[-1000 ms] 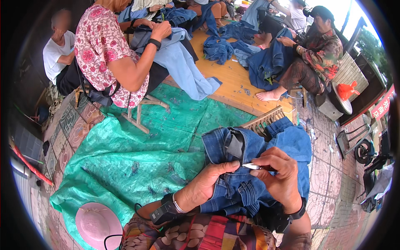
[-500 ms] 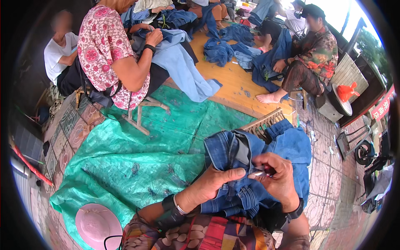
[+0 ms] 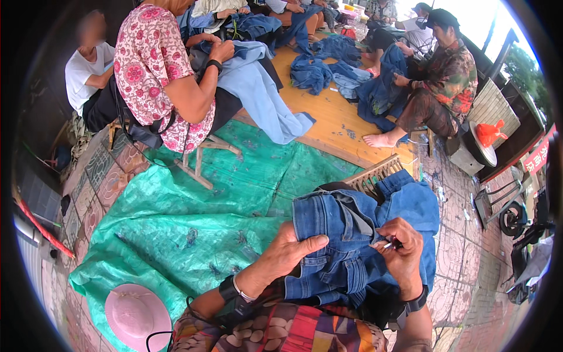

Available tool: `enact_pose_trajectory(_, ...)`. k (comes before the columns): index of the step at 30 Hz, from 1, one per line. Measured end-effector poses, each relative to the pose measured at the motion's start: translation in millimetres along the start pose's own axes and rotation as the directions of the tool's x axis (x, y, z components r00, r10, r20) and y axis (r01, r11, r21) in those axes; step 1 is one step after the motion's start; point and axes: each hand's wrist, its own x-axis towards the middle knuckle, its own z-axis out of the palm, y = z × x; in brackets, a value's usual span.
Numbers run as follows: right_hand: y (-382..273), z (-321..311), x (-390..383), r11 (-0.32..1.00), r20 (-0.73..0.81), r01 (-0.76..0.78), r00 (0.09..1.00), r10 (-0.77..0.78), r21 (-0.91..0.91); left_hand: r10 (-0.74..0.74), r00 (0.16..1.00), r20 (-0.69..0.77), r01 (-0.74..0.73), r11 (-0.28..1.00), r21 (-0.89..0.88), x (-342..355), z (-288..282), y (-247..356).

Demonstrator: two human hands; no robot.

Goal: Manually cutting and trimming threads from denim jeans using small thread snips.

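A pair of blue jeans (image 3: 331, 217) lies bunched over my lap, its waistband, pocket and seams turned toward me. My left hand (image 3: 287, 252) grips the jeans at the left, thumb laid flat on top and the other fingers underneath, out of sight. At the right side of the denim, my right hand (image 3: 403, 252) is closed round a small metal tool (image 3: 388, 244), seemingly thread snips, mostly hidden by the fingers. The tool's bright tip points left at the jeans, close by a seam. More of the lighter blue denim (image 3: 410, 205) spreads beyond my right hand.
Under the work spreads a green tarp (image 3: 176, 229), with a pink hat (image 3: 138, 317) at the lower left. A slatted wooden stool (image 3: 378, 173) stands just beyond the jeans. Ahead, several people handle denim around an orange-brown board (image 3: 328, 132) holding more jeans (image 3: 311, 73).
My left hand has shifted slightly left and the jeans lie more spread out. My right hand has moved a little right, with the tool's tip drawn away from my left thumb.
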Motion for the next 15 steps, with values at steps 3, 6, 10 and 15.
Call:
enact_pose_trajectory(3,0,0,-4,0.997,-0.020,0.080,0.997,-0.080,0.020,-0.093,0.996,0.020,0.094,0.991,-0.091,0,-2,3)
enact_pose_trajectory(6,-6,-3,-6,0.979,0.091,0.185,0.980,-0.177,-0.082,-0.088,0.992,0.092,0.100,0.986,-0.133,7,-1,21)
enact_pose_trajectory(10,-18,-9,2,0.988,0.213,0.153,0.965,-0.155,0.027,-0.107,0.994,-0.013,0.103,0.981,-0.165,9,6,18)
enact_pose_trajectory(15,-35,-22,25,0.984,0.238,-0.001,0.970,-0.042,0.178,-0.115,0.993,-0.039,0.103,0.970,-0.218,8,16,16)
